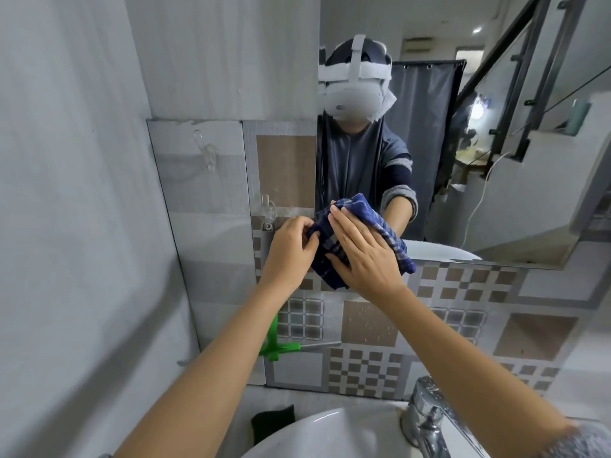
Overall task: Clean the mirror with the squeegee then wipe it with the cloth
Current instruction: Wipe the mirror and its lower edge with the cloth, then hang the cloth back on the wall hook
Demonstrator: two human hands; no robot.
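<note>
Grey patterned tiles (363, 325) cover the bathroom wall above a white sink (330, 434) with a chrome tap (426, 414), and the mirror (496, 160) hangs over them, its lower left corner right where both hands work. Against that corner the right hand (360, 256) lies flat, fingers together and stretched out, pressing the blue checked cloth (390, 233) to the glass; the left hand (291, 252) pinches a bunched edge of the same cloth between thumb and fingers at the mirror's left border. Set aside, the green squeegee (274, 342) leans against the tiles below, beside the sink and touched by neither hand, so the squeegee pass looks done and the wiping stage is under way. To do this well, the cloth would best be gathered into a flat pad under the palm, so no loose tail drags across glass already wiped. Even pressure and overlapping strokes from the edge inward should clear streaks, and the bottom edge and corners deserve care, since water tends to collect there. Most of the mirror's surface lies up and to the right, well apart from the hands.
</note>
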